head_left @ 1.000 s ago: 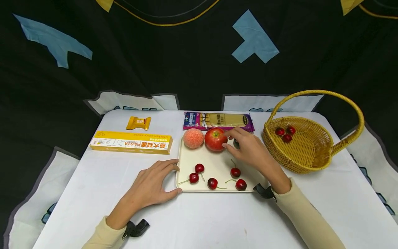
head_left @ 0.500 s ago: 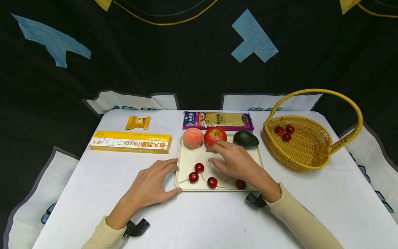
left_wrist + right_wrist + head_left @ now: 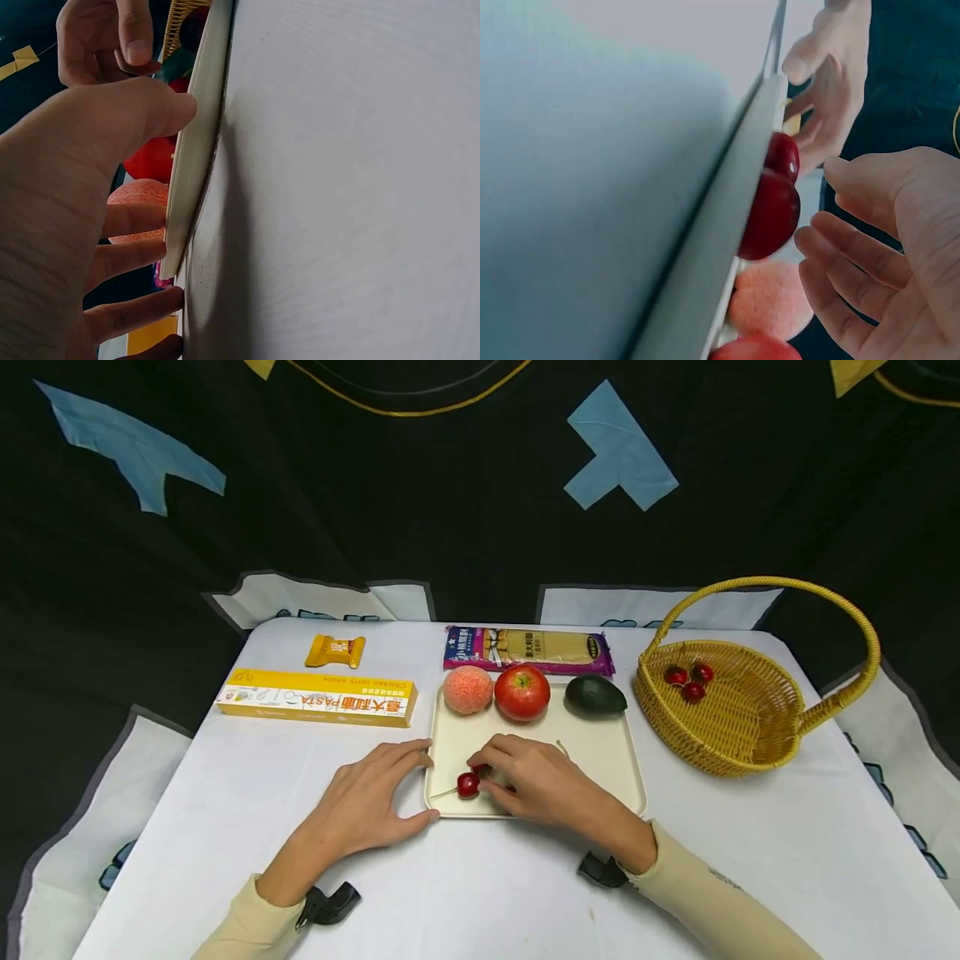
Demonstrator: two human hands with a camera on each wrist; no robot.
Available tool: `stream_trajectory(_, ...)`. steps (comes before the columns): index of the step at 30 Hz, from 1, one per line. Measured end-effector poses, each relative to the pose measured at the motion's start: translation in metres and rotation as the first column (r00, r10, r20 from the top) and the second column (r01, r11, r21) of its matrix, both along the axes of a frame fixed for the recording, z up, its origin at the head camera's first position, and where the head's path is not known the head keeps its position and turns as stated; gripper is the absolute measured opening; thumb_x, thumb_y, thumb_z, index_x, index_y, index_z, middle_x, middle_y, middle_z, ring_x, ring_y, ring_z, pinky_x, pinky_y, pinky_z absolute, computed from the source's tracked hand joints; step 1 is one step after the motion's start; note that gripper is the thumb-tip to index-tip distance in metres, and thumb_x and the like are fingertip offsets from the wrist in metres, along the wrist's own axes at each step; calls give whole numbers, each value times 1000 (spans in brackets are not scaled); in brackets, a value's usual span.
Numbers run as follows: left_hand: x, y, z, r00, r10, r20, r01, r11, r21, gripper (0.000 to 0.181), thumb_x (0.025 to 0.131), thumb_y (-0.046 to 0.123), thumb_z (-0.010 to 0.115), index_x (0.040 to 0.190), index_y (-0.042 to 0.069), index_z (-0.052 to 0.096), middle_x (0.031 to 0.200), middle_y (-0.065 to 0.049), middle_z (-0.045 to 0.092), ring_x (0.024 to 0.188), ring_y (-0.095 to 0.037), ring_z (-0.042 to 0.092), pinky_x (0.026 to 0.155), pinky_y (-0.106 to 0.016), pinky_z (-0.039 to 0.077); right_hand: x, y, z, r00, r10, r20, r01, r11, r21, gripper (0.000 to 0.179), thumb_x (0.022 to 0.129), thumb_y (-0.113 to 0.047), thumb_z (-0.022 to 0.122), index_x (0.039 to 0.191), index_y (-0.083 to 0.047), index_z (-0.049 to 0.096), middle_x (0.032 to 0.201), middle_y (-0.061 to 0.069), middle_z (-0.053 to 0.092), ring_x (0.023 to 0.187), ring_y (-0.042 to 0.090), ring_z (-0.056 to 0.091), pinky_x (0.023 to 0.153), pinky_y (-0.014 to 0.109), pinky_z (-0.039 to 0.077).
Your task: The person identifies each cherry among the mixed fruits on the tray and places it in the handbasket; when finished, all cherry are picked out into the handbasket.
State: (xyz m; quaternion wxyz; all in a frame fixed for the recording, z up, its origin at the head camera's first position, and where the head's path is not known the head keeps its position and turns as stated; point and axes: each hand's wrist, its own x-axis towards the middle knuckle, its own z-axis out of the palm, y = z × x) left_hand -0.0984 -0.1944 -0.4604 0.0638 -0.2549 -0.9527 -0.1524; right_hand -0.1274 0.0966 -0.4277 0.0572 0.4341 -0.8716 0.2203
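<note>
My left hand (image 3: 369, 802) rests at the left side of a cream tray (image 3: 607, 768), its thumb and fingertips at the rim. My right hand (image 3: 536, 779) is low over the tray, thumb and fingers spread around a cherry (image 3: 481, 769) that is mostly covered in the head view. Beside that one lies another cherry (image 3: 468, 785) with its stem pointing left. In the right wrist view, cherries (image 3: 771, 217) sit along the tray edge, apart from the fingers in front. The right hand and arm hide the tray's front right part, with only a stem tip (image 3: 562, 748) showing.
A peach (image 3: 468, 689), a red apple (image 3: 522, 692) and an avocado (image 3: 595, 696) line the tray's back. Behind them lies a pasta packet (image 3: 528, 650). A handled wicker basket (image 3: 731, 727) with several cherries stands right; a pasta box (image 3: 318, 697) and yellow wrapped snack (image 3: 335, 651) lie left.
My right hand has moved left and toward me, from beside the apple to the cherries at the tray's front left. The avocado has come into view. The left hand has stayed still.
</note>
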Motion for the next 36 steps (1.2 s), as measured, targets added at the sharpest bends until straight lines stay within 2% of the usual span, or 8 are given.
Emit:
stream_trajectory(8, -1, -1, 0, 1000, -4, 5, 4, 1000, -5, 63, 82, 65, 82, 131, 26, 69, 159, 5, 56, 137, -21, 59, 79, -49, 62, 8, -9, -6, 999, 39, 36, -40, 999, 25, 31, 96, -20, 82, 126, -14, 74, 119, -2, 70, 101, 11, 66, 84, 28, 58)
stream_trajectory(15, -2, -1, 1, 1000, -10, -1, 10, 1000, -4, 63, 82, 64, 82, 130, 26, 69, 159, 5, 56, 137, -21, 60, 78, -49, 62, 10, -12, -10, 999, 26, 43, -29, 998, 63, 33, 96, -20, 83, 128, -16, 74, 121, -2, 71, 109, 13, 67, 91, 31, 59)
stream_trajectory(25, -1, -1, -1, 1000, -5, 2, 5, 1000, 4, 62, 83, 64, 82, 130, 26, 69, 157, 6, 58, 137, -20, 60, 80, -47, 62, 13, -12, -13, 996, 25, 80, -33, 994, 100, 28, 97, -22, 83, 123, -19, 75, 117, -2, 68, 92, 10, 63, 83, 27, 58)
stream_trajectory(31, -1, -1, -1, 1000, -7, 7, 7, 1000, 2, 63, 83, 65, 81, 131, 26, 69, 157, 6, 57, 137, -19, 59, 81, -47, 62, 13, -11, -15, 996, 24, 84, -32, 996, 87, 27, 97, -21, 82, 122, -18, 74, 116, -3, 69, 92, 9, 63, 83, 26, 58)
stream_trajectory(36, -1, -1, -1, 1000, -12, -1, 12, 1000, 1, 63, 83, 65, 81, 131, 26, 69, 157, 6, 58, 137, -18, 59, 80, -45, 62, 11, -10, -11, 996, 22, 81, -26, 998, 48, 28, 96, -20, 83, 122, -17, 75, 117, -2, 69, 92, 9, 64, 82, 26, 57)
